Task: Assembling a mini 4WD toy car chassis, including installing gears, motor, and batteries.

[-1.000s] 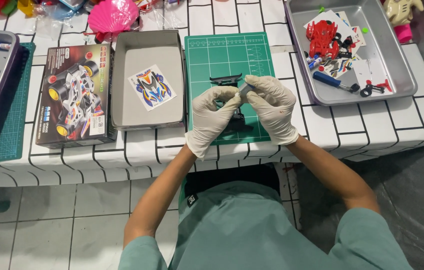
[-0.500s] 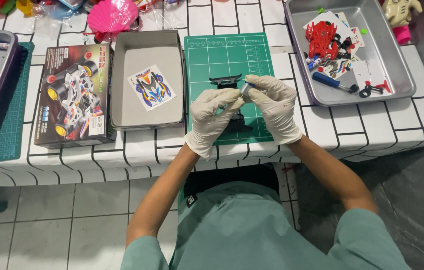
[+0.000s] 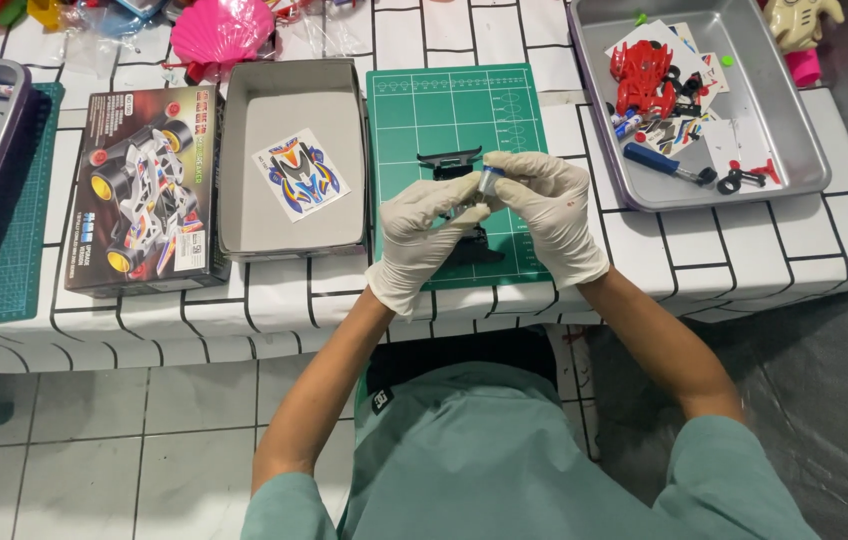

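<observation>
My left hand (image 3: 422,235) and right hand (image 3: 549,205) pinch one small, possibly cylindrical part (image 3: 487,181); one printed kit box (image 3: 144,190) lies left.

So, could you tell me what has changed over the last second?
Very little: both gloved hands, left hand and right hand, keep pinching the small bluish part over the green cutting mat, barely shifting. The black chassis pieces, open box and steel tray stayed put.
</observation>
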